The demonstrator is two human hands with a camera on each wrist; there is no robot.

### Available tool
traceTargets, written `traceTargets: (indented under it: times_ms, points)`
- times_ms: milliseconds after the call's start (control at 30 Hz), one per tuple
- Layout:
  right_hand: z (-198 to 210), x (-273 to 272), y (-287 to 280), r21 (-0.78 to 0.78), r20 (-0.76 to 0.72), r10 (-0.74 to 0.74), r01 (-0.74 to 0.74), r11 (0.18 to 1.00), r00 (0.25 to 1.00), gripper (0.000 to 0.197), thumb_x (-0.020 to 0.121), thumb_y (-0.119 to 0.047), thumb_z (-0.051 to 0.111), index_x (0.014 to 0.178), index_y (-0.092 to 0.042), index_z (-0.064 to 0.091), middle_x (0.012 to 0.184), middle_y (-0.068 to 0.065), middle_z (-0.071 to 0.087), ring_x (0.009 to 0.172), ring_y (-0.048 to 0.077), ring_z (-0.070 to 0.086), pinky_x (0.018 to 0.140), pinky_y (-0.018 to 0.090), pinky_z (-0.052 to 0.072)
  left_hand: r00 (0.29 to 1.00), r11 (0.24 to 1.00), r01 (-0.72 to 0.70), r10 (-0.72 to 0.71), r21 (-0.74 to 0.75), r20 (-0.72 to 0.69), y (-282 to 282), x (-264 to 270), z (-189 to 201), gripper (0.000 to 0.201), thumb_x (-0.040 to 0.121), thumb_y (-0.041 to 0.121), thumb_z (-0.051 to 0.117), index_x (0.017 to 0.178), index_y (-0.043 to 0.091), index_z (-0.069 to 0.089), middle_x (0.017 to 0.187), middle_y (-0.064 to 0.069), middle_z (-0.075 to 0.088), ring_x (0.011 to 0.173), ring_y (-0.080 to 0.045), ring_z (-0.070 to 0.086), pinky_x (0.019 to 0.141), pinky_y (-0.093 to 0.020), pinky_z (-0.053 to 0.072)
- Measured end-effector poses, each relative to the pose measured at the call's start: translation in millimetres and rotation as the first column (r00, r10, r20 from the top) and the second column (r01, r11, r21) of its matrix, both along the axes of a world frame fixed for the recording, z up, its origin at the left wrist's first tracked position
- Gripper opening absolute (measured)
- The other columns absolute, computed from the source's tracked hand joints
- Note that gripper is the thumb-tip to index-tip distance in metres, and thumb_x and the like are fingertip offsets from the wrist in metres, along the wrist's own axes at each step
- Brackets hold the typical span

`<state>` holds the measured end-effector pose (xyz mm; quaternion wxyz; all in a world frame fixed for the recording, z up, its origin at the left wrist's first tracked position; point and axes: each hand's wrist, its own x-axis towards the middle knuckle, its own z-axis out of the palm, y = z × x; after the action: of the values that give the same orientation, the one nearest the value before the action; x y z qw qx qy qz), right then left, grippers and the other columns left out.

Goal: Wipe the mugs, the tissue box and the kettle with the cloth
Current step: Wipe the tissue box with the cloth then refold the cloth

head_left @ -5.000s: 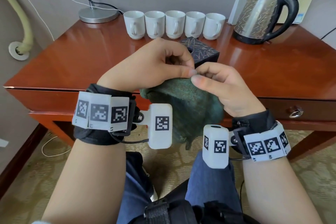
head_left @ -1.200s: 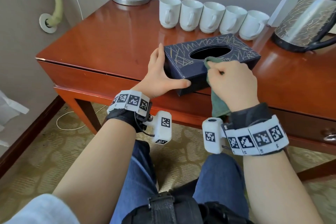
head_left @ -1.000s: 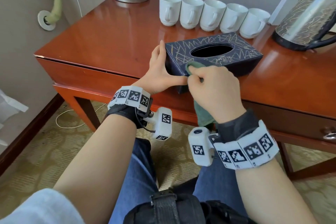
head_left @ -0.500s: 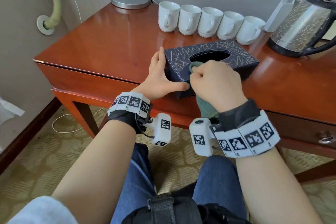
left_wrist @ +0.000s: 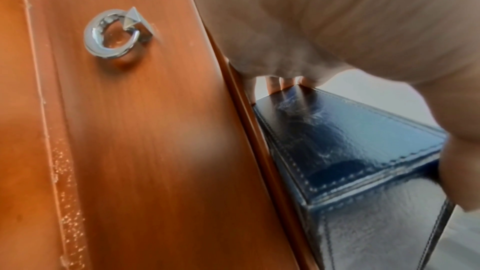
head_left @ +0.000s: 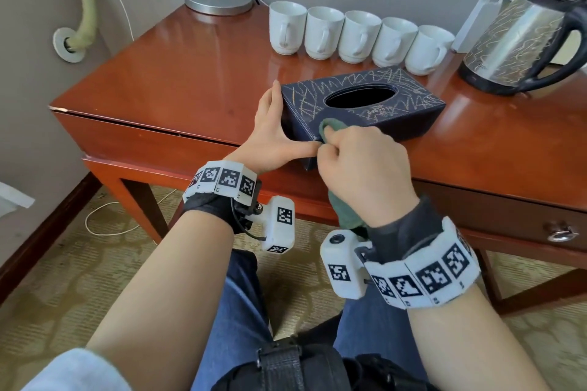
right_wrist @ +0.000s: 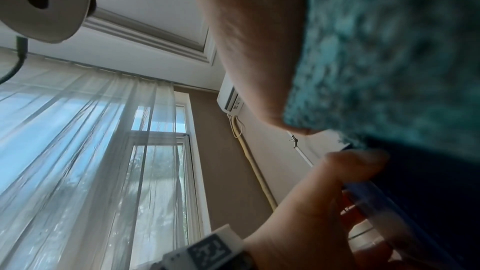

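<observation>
- The right hand (head_left: 362, 168), just below the centre of the head view, has its fingers curled round the green cloth (head_left: 332, 128) and presses a wad of it on the near top edge of the tissue box (head_left: 362, 111); the rest of the cloth hangs below the wrist.
- The left hand (head_left: 273, 140), left of centre, is flat with straight fingers against the box's left end, thumb along its near side.
- The dark box lies mid-frame on the red-brown table (head_left: 178, 82).
- Five white mugs (head_left: 359, 35) stand in a row behind the box, upper centre.
- The kettle (head_left: 521, 47) stands at the upper right.
- A lamp base (head_left: 217, 1) sits at the upper left of the mugs.
</observation>
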<state>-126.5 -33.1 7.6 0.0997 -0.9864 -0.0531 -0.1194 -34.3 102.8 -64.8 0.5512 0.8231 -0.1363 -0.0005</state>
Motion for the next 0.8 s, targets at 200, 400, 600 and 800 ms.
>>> traceTargets:
  times_ms: [200,400,600,800]
  points:
    - [2,24,-6,0.120,-0.084,-0.054,0.064,0.991,0.995,0.039,0.094,-0.027,0.041,0.127,-0.032,0.061,0.126,0.001,0.063,0.113,0.029,0.056,0.083,0.033,0.040,1.000,1.000,0.008,-0.008,-0.019,-0.014,1,0,-1,0.149,0.044,0.061,0.075,0.153,0.014,-0.016,0.156,0.007,-0.001,0.148,-0.010,0.005,0.122,-0.036,0.014]
    - [-2,9,-18,0.145,-0.081,-0.036,0.048,0.988,0.996,0.040,0.092,-0.026,0.043,0.126,-0.031,0.062,0.125,-0.002,0.064,0.108,0.028,0.058,0.082,0.032,0.043,1.000,1.000,0.008,-0.008,-0.012,-0.019,2,1,-1,0.150,0.044,0.061,0.076,0.152,0.014,-0.018,0.147,0.016,0.002,0.147,-0.010,0.006,0.122,-0.037,0.014]
    - [-9,0,3,0.095,-0.047,0.101,-0.097,0.991,0.994,0.039,0.094,-0.028,0.043,0.129,-0.033,0.060,0.110,0.003,0.069,0.102,0.028,0.059,0.077,0.035,0.045,0.999,0.999,0.039,-0.040,-0.006,-0.021,5,3,-2,0.149,0.043,0.056,0.074,0.152,0.012,-0.017,0.158,0.001,-0.004,0.149,-0.019,0.007,0.121,-0.044,0.016]
    - [-11,7,-20,0.321,-0.045,0.039,-0.022,0.947,0.998,0.035,0.089,-0.024,0.048,0.115,-0.035,0.069,0.093,-0.001,0.073,0.078,0.026,0.061,0.067,0.030,0.043,1.000,1.000,0.016,-0.016,-0.026,-0.021,5,4,-4,0.150,0.045,0.057,0.079,0.153,0.013,-0.015,0.147,0.016,0.002,0.148,-0.009,0.008,0.122,-0.037,0.014]
